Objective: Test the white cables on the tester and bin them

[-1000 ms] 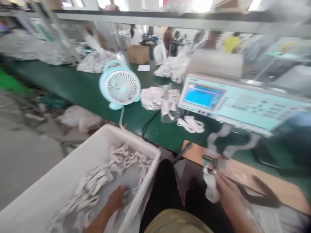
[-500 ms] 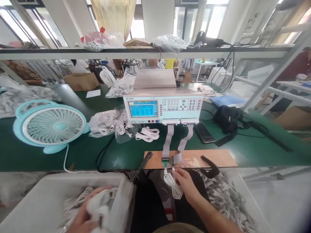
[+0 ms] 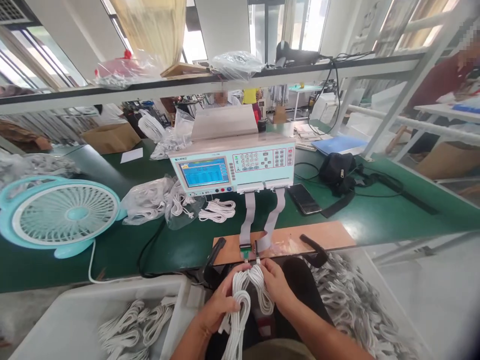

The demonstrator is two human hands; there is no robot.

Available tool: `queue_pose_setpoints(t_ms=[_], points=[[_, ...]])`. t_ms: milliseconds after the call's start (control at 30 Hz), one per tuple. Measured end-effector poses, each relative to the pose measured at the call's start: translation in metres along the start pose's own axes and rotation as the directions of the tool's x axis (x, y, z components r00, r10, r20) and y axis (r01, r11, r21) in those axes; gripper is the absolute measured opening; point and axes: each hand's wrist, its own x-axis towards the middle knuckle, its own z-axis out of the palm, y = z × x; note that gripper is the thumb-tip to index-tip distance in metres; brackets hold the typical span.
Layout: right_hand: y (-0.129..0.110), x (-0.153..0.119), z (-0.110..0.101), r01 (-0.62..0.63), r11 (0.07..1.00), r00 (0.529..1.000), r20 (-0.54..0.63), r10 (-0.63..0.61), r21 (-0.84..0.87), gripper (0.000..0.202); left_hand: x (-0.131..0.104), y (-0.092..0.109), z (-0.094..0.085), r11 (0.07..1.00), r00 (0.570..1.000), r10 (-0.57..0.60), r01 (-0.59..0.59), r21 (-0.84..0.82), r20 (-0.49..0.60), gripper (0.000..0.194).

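Hanging between both hands (image 3: 278,286) are white cable bundles (image 3: 240,310).

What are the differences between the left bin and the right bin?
The left bin shows much bare inside beside its coiled cables, while the right bin shows a dense heap. Cables look whiter in the left bin, greyer in the right bin. Both bins are whitish and hold coiled cables.

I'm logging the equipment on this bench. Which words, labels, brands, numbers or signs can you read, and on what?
None reads clearly.
Bench instrument: a brand mark at its front's upper left and a marking along the top edge, too small and blurred.
Screen: rows of text, too small.
Keypad: key markings, too small.
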Motion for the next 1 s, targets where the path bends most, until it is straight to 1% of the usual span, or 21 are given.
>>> queue_pose_setpoints(t_ms=[100,233,333,400,433,467,500,567,600,633,667,700,733,767,800,833,867,900,933,967,1000], points=[[-0.003,0.000,-0.001,-0.005,0.998,1.000,-0.004,0.004,-0.061,0.036,-0.005,-0.006,0.005,0.997,0.999,-0.024,0.021,-0.075,-0.041,0.075],[-0.006,-0.004,0.001,0.013,0.991,1.000,0.003,-0.013,-0.132,0.035,-0.007,-0.008,0.008,0.990,0.994,-0.036,0.022,-0.136,-0.104,0.071],[-0.004,-0.017,0.005,0.008,0.983,0.999,0.032,-0.002,-0.183,0.035,-0.004,-0.009,0.008,0.984,0.993,-0.075,0.059,-0.167,-0.091,0.071],[0.000,-0.027,-0.001,-0.031,0.978,0.997,0.057,0.044,-0.206,0.035,0.000,-0.012,0.008,0.977,0.991,-0.122,0.111,-0.182,-0.053,0.071],[0.002,-0.031,-0.009,-0.060,0.976,0.996,0.057,0.074,-0.207,0.035,0.003,-0.015,0.008,0.972,0.989,-0.146,0.136,-0.189,-0.039,0.071],[0.004,-0.033,-0.022,-0.097,0.973,0.993,0.041,0.108,-0.207,0.034,0.007,-0.017,0.009,0.969,0.986,-0.161,0.150,-0.197,-0.040,0.070],[0.006,-0.035,-0.040,-0.138,0.966,0.990,0.006,0.143,-0.217,0.033,0.010,-0.020,0.010,0.966,0.984,-0.169,0.153,-0.207,-0.062,0.068],[0.008,-0.037,-0.085,-0.204,0.931,0.978,-0.096,0.183,-0.304,0.032,0.018,-0.025,0.013,0.962,0.972,-0.191,0.157,-0.225,-0.135,0.065],[0.007,-0.039,-0.110,-0.223,0.890,0.974,-0.139,0.182,-0.397,0.031,0.021,-0.027,0.014,0.958,0.962,-0.213,0.171,-0.232,-0.169,0.064],[0.006,-0.041,-0.133,-0.218,0.828,0.974,-0.165,0.153,-0.517,0.031,0.024,-0.029,0.015,0.952,0.951,-0.244,0.196,-0.236,-0.191,0.064],[0.004,-0.044,-0.152,-0.193,0.738,0.979,-0.174,0.103,-0.647,0.030,0.027,-0.032,0.016,0.944,0.939,-0.278,0.228,-0.237,-0.202,0.064],[0.000,-0.048,-0.164,-0.142,0.639,0.986,-0.165,0.024,-0.756,0.028,0.029,-0.034,0.016,0.938,0.929,-0.308,0.259,-0.232,-0.207,0.063],[-0.006,-0.053,-0.169,-0.067,0.547,0.992,-0.115,-0.053,-0.834,0.027,0.031,-0.037,0.017,0.933,0.921,-0.330,0.284,-0.222,-0.207,0.060],[-0.012,-0.058,-0.166,0.033,0.478,0.993,-0.024,-0.112,-0.878,0.027,0.034,-0.041,0.018,0.929,0.916,-0.347,0.306,-0.208,-0.203,0.057],[-0.018,-0.062,-0.156,0.156,0.437,0.985,0.106,-0.138,-0.886,0.028,0.037,-0.046,0.020,0.926,0.912,-0.362,0.328,-0.188,-0.191,0.053],[-0.024,-0.066,-0.140,0.294,0.422,0.956,0.264,-0.130,-0.858,0.031,0.039,-0.052,0.021,0.923,0.912,-0.374,0.348,-0.163,-0.169,0.048],[-0.029,-0.069,-0.122,0.427,0.427,0.897,0.432,-0.090,-0.797,0.033,0.041,-0.058,0.024,0.920,0.911,-0.387,0.370,-0.131,-0.140,0.045],[-0.032,-0.071,-0.103,0.534,0.424,0.819,0.571,-0.046,-0.732,0.036,0.043,-0.065,0.026,0.913,0.908,-0.405,0.396,-0.097,-0.105,0.041],[-0.033,-0.072,-0.085,0.613,0.414,0.746,0.665,-0.023,-0.673,0.035,0.043,-0.072,0.029,0.906,0.903,-0.422,0.418,-0.065,-0.077,0.038],[-0.032,-0.073,-0.071,0.669,0.401,0.685,0.729,-0.004,-0.626,0.032,0.043,-0.079,0.032,0.901,0.899,-0.434,0.433,-0.040,-0.060,0.036],[-0.028,-0.073,-0.061,0.705,0.391,0.642,0.767,0.002,-0.592,0.026,0.042,-0.085,0.035,0.897,0.895,-0.443,0.442,-0.024,-0.057,0.033]])
